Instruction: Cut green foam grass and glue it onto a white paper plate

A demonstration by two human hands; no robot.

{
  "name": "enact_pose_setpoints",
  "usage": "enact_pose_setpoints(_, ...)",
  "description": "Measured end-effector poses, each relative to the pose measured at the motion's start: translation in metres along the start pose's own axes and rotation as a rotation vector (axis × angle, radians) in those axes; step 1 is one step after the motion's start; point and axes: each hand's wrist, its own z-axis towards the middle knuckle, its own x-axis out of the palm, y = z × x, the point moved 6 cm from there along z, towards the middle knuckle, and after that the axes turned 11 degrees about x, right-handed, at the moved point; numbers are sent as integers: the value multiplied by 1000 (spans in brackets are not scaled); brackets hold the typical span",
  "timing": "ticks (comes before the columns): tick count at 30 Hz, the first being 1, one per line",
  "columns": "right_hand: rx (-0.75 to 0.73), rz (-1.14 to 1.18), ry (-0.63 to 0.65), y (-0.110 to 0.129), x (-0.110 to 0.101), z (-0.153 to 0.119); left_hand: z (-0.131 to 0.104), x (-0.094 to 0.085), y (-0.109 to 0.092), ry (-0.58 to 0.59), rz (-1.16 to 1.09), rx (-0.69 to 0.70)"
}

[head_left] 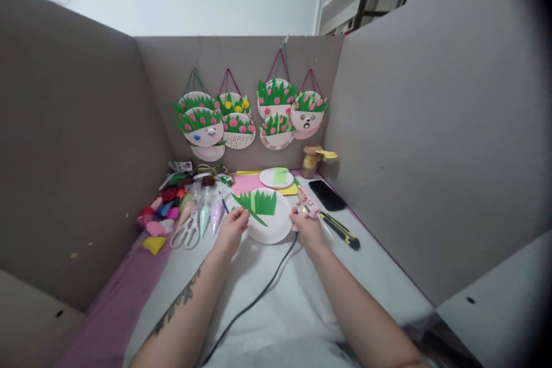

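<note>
In the head view I have my left hand [236, 223] closed in a pinch, thumb and finger together on a pointed green strip [259, 219] that slants across the white plate [271, 234]. My right hand [304, 224] is wrapped around a pink glue gun [309, 206] at the plate's right edge, and a black cable [259, 298] runs from there over the desk [366, 282] toward me. Whether a finger presses the trigger, I cannot tell.

The plate lies on the desk between my 2 hands. Over its upper part sits a piece of spiky green paper [268, 205], with a light green piece [252, 202] just to its left. I can't make out from here which pieces are stuck down, or whether the strip carries any glue.

I judge the step in hand to be fixing paper leaves onto the plate, with the strip being readied. As I read it, the next move calls for the left hand to steady the strip while the right brings the gun in for a thin line, fingertips clear of the hot end and the cable slack.

The scissors [187, 233] to the left and the utility knife [340, 231] to the right lie well apart from the plate.
</note>
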Motion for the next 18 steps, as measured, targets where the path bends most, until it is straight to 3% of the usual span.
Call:
enact_pose_setpoints(11,130,-5,-46,-8,-1,-4,-3,3,-3,20,41,14)
enact_pose_setpoints(18,90,-52,-54,-12,-5,-1,-1,1,-1,3,30,8)
